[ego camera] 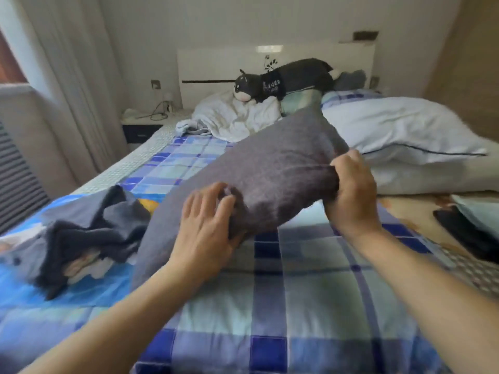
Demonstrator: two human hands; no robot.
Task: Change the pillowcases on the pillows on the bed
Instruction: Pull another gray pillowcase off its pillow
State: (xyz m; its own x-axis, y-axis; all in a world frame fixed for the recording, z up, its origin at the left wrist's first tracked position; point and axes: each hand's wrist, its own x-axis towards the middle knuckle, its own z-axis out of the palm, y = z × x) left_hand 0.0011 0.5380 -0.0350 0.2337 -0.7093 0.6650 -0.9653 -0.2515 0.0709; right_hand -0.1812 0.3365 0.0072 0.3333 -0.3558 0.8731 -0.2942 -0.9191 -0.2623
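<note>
1 grey pillow (272, 171) is held up at a slant over the bed (297, 306), near end gripped by both hands, far end pointing twd the headboard (216, 66). Right hand (351, 193) is clenched round a bunched corner of the grey fabric; left hand (205, 225) lies on the near end w/ fingers curled into the cloth. 1 white pillow (399, 128) is seen at right, stacked on a pale layer. 1 dark grey crumpled cloth (97, 228) lies at left on the bed, poss. a pillowcase, can't be told. 1 plush cat (283, 79) and 1 white bundle (232, 117) sit by the headboard. Bed is covered w/ blue-check sheet; 1 nightstand (143, 125) and curtain (67, 76) are seen at left.
</note>
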